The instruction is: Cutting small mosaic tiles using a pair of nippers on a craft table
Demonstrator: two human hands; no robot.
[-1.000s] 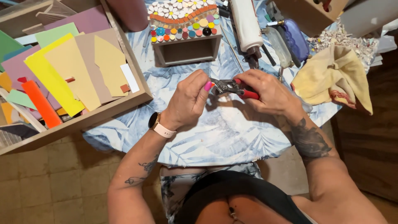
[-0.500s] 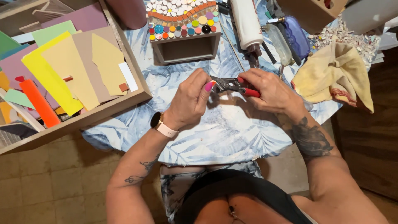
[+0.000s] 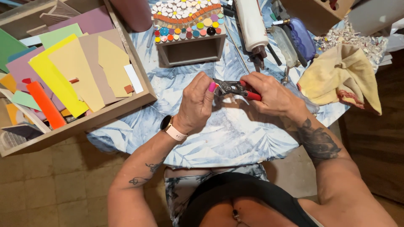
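Observation:
My right hand (image 3: 271, 94) grips red-handled tile nippers (image 3: 235, 88), jaws pointing left. My left hand (image 3: 198, 103), with pink nails and a pale wristwatch (image 3: 171, 128), pinches a small piece at the nipper jaws; the piece itself is hidden by my fingers. Both hands hover over a round table with a blue leaf-print cloth (image 3: 227, 134). Just beyond them stands a small wooden box (image 3: 191, 48) whose top is covered in white and coloured mosaic tiles.
A wooden tray (image 3: 90, 120) of coloured sheets and tile pieces lies at the left. A white glue bottle (image 3: 251, 25), a blue bottle (image 3: 303, 38) and a yellow rag (image 3: 343, 77) lie at the back right, with white tile chips (image 3: 357, 42) beyond.
Both hands have stayed together at the nipper jaws, with only slight shifts of the fingers. Nothing else has moved.

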